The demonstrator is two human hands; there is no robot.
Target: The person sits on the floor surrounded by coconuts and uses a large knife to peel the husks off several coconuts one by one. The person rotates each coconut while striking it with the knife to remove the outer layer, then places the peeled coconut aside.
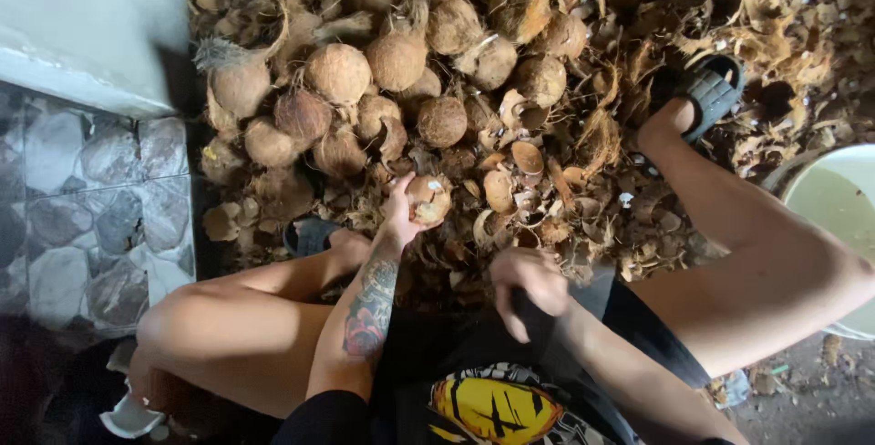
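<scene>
Left hand (pixel 398 211) grips a partly husked coconut (pixel 428 200) from its left side, held low over the husk litter (pixel 565 208), just in front of the coconut pile (pixel 365 80). Right hand (pixel 529 283) sits nearer the body, down-right of the nut, fist closed on a dark handle (pixel 533 317). Tool end hidden against the dark shorts (pixel 437 345); can't make out what it is.

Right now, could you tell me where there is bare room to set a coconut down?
Bare: the stone tiles left of the coconut pile. Crowded: husk scraps fill the ground between both sandals, around the left hand.
</scene>
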